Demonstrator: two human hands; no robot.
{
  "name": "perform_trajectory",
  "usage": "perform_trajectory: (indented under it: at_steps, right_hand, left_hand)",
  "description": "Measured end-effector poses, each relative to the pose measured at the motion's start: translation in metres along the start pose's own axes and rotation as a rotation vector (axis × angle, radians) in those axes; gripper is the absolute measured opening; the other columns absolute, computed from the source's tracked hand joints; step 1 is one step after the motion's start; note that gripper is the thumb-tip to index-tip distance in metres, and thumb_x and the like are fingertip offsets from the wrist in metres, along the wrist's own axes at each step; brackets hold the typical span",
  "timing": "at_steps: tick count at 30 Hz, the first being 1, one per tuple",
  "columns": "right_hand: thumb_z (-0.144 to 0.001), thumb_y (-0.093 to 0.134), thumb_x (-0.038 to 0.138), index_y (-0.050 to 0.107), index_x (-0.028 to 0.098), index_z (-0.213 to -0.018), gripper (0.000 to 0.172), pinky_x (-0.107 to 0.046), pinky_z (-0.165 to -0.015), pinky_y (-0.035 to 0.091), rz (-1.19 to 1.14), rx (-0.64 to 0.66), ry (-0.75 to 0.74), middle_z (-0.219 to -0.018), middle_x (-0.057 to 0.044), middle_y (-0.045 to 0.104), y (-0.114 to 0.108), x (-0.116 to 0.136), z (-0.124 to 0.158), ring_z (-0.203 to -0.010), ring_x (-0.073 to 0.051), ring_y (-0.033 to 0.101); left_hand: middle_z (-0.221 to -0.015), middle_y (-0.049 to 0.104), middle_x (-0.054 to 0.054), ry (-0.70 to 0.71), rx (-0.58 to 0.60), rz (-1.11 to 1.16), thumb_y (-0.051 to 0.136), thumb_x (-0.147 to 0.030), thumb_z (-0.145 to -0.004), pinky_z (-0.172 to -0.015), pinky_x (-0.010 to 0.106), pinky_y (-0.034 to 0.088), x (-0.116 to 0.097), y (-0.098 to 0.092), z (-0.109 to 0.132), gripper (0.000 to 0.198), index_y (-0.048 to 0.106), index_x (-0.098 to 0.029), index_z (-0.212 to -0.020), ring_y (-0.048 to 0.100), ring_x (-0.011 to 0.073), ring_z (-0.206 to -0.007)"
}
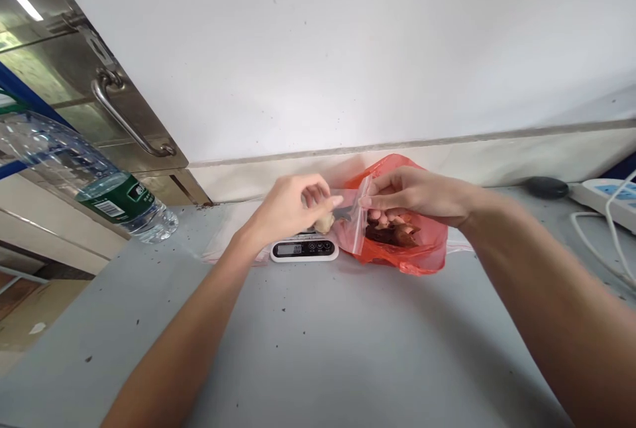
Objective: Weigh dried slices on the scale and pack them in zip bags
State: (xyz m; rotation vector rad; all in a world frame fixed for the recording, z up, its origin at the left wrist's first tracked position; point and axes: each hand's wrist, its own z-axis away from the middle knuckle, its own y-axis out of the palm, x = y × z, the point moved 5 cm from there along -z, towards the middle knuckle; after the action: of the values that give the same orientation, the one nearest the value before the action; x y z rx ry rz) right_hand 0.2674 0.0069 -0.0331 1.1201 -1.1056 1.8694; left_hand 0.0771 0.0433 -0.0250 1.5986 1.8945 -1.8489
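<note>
My right hand (pixel 405 193) is closed, thumb and fingers pinching the edge of a clear zip-lock bag (pixel 356 232). To its left, my left hand (pixel 293 206) hovers over a small white digital scale (pixel 305 258) with a black display panel. Its fingers are curved, with a gap between thumb and forefinger. Just under the thumb shows a pale, knobbly lump (pixel 325 223), at the scale's plate; whether the hand touches it is hidden. Behind and below my right hand stands an open red plastic bag (pixel 427 259) with brown, dried-looking pieces (pixel 395 232) inside.
At the left edge of the grey table (pixel 308 348) is a large clear bottle (pixel 114 193) with a green label. Clear plastic bags (pixel 231 229) lie beside the scale. A black mouse-like object (pixel 546 187) and a white device (pixel 606 197) with a cable are at right. A white wall rises behind.
</note>
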Motion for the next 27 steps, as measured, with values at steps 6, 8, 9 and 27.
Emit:
perform_trajectory:
  at_steps: [6,8,9,27]
  right_hand:
    - [-0.065,0.089,0.060,0.068,0.020,-0.064,0.046,-0.026,-0.045,0.032,0.012,-0.072,-0.081,-0.067,-0.001,0.061,0.005,0.003,-0.003,-0.059,-0.013,0.052]
    - [-0.065,0.089,0.063,0.066,0.020,-0.062,0.049,-0.026,-0.047,0.034,0.014,-0.088,-0.099,-0.063,0.000,0.059,0.007,0.004,-0.003,-0.060,-0.014,0.052]
    - [-0.065,0.089,0.063,0.066,0.020,-0.060,0.049,-0.027,-0.048,0.036,0.024,-0.091,-0.108,-0.063,0.000,0.059,0.008,0.006,-0.003,-0.060,-0.014,0.053]
    - [-0.069,0.074,0.019,0.049,0.023,-0.058,0.028,-0.030,-0.060,0.037,0.369,-0.511,-0.172,-0.076,-0.001,0.057,-0.003,0.027,0.006,-0.067,-0.015,0.049]
  left_hand:
    - [-0.077,0.074,0.003,-0.002,0.201,0.116,0.061,-0.039,-0.093,-0.063,0.030,0.044,-0.019,0.012,0.004,0.028,0.075,-0.020,-0.077,0.061,0.0182,-0.069]
    - [-0.073,0.072,0.002,-0.003,0.202,0.126,0.059,-0.034,-0.092,-0.061,0.029,0.042,-0.019,0.011,0.004,0.028,0.075,-0.020,-0.073,0.058,0.0174,-0.066]
    - [-0.070,0.069,0.002,-0.011,0.198,0.128,0.059,-0.032,-0.090,-0.059,0.029,0.040,-0.018,0.011,0.005,0.028,0.074,-0.020,-0.069,0.055,0.0162,-0.063]
    - [-0.060,0.072,0.001,-0.163,-0.201,0.102,0.064,-0.021,-0.072,-0.057,0.027,0.046,-0.008,-0.010,0.001,0.019,0.070,-0.020,-0.054,0.063,0.0167,-0.060]
